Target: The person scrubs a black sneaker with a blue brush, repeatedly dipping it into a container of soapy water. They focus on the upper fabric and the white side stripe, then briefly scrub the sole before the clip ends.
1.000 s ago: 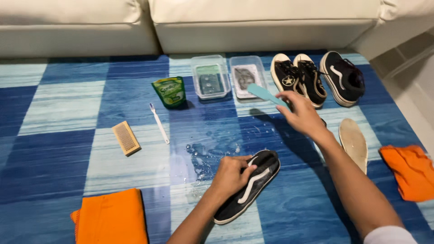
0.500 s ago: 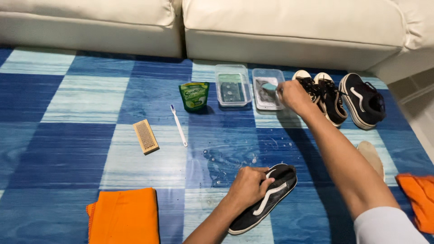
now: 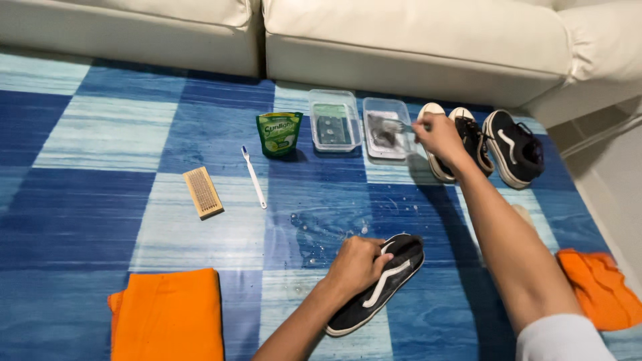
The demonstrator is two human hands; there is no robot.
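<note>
Left hand: the left hand [image 3: 356, 265] is laid over the near black shoe [image 3: 378, 282], fingers curled onto its upper; the shoe is pinned to the blue checked mat [image 3: 100, 200].
Right hand: the right hand [image 3: 438, 136] is stretched forward and closed around the handle of a brush [image 3: 396, 125], whose head is dipped in the right clear tub [image 3: 386, 127].
Change from half a second earlier: the right hand is found in almost the same place at the tub, with the brush head lower inside it; the left hand's hold on the shoe is unchanged.
Shoe position: the held shoe is lying near the wet patch [image 3: 321, 230], well apart from the right hand and the tub.
Beside the tub: a second clear tub [image 3: 333, 122] and a green pouch [image 3: 278, 134] are set to its left; three black shoes [image 3: 491, 140] are lined up to its right.
Other items: a toothbrush [image 3: 254, 178], a wooden brush [image 3: 202, 192] and two orange cloths [image 3: 170, 314] [image 3: 598, 287] are left untouched.
</note>
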